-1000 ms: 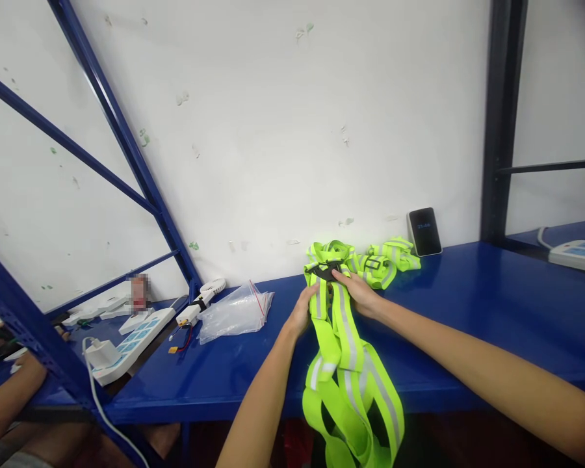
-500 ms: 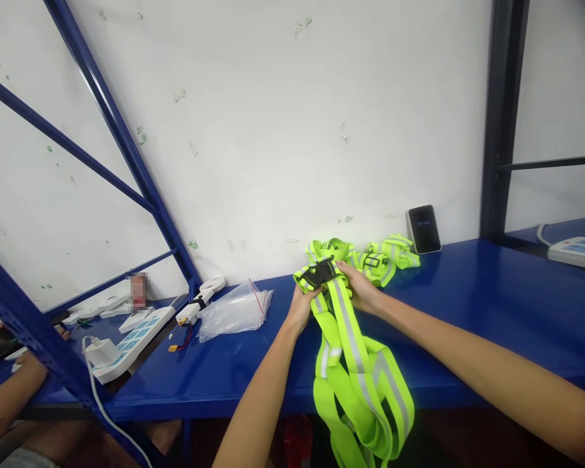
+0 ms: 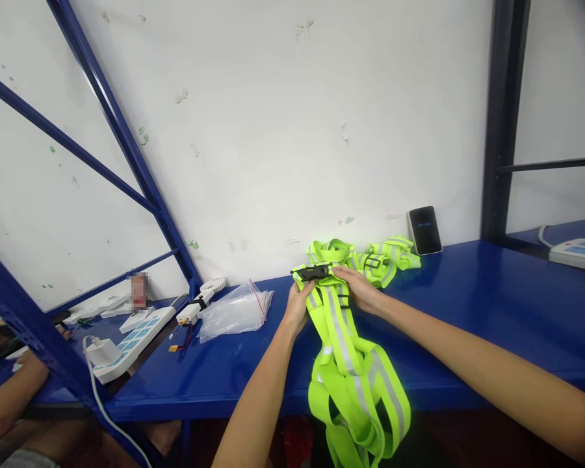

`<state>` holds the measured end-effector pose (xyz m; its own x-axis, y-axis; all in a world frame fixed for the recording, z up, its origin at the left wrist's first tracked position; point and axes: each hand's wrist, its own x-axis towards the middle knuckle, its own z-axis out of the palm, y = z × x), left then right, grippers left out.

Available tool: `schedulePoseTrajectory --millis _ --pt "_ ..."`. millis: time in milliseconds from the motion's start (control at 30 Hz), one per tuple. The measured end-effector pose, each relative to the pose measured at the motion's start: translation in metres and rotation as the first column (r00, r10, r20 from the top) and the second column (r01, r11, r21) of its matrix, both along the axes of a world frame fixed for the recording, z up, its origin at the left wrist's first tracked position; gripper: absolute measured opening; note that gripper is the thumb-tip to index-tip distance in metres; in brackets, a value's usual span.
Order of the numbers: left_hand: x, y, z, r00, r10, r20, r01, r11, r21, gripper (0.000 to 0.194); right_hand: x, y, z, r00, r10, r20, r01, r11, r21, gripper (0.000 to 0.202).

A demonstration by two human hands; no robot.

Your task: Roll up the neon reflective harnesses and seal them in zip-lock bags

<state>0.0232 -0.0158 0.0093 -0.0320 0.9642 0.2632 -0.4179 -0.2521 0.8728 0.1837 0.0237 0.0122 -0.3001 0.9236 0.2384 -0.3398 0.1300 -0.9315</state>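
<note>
Between my two hands is a neon-yellow reflective strap harness (image 3: 344, 341) with silver stripes. Its black plastic buckle (image 3: 314, 272) lies across the top, over the table. My left hand (image 3: 298, 304) is closed on the strap at the buckle's left end, thumb on top. At the right end, my right hand (image 3: 355, 287) grips the strap, its fingers by the buckle. Long loops hang down past the table's front edge. Right behind, more rolled neon-yellow reflective straps (image 3: 383, 263) lie against the wall.
A clear zip bag (image 3: 234, 312) and a small white fan (image 3: 212, 285) with wired parts lie left on the blue table (image 3: 195, 383). A black-screened clock (image 3: 424, 230) leans at the wall. Power strips (image 3: 139, 341) stand left, near another person's arm (image 3: 14, 390) beyond the blue post.
The buckle has tilted so that it shows flatter and more edge-on. Both hands have shifted slightly with it, and the hanging loops have swung a little left.
</note>
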Motion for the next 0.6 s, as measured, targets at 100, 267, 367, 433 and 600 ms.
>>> schedulePoseTrajectory --millis 100,267,367,433,600 --pt "0.001 -0.003 0.004 1.0 -0.025 0.016 0.026 0.999 -0.024 0.049 -0.001 0.0 -0.001 0.971 -0.184 0.154 0.156 0.971 0.18 0.025" --pt "0.001 -0.001 0.003 1.0 0.012 0.027 -0.01 0.998 -0.068 0.049 -0.002 -0.01 0.005 0.972 -0.199 0.129 0.159 0.95 0.268 0.031" --pt "0.0 -0.002 0.004 0.999 0.001 0.048 0.002 0.998 -0.063 0.047 -0.004 -0.019 0.008 0.985 -0.085 0.152 0.038 0.957 0.288 0.03" --pt "-0.001 -0.004 0.006 0.997 -0.053 0.059 0.056 0.997 -0.055 0.045 -0.006 -0.023 0.008 0.985 -0.016 0.172 -0.035 0.955 0.293 0.044" --pt "-0.004 -0.011 0.012 0.99 -0.136 0.025 0.137 0.99 -0.038 0.035 -0.007 -0.024 0.008 0.986 0.013 0.167 -0.063 0.953 0.296 0.051"
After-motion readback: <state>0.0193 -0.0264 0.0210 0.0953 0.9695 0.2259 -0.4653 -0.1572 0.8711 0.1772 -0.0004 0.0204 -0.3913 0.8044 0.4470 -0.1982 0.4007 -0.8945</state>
